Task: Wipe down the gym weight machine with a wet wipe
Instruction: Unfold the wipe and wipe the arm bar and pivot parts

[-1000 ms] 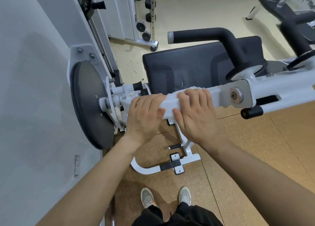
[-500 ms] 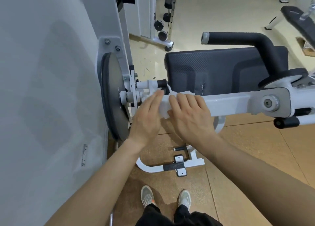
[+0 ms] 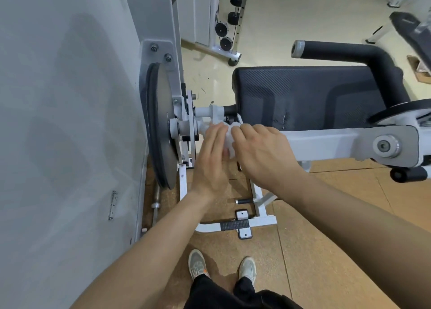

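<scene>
Wipe [image 3: 229,143] bunched at the pivot [image 3: 186,129]: my left hand [image 3: 211,159] pressed it with straight, closed fingers, right hand [image 3: 263,154] curled over it. If the arm [image 3: 326,143] swung, I judged, it could pinch them.

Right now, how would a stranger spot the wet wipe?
Start at the black seat pad and follow the white machine arm toward the black disc. There the left hand and right hand meet; the wet wipe is the crumpled white wad between them, unlike the smooth metal.
</scene>
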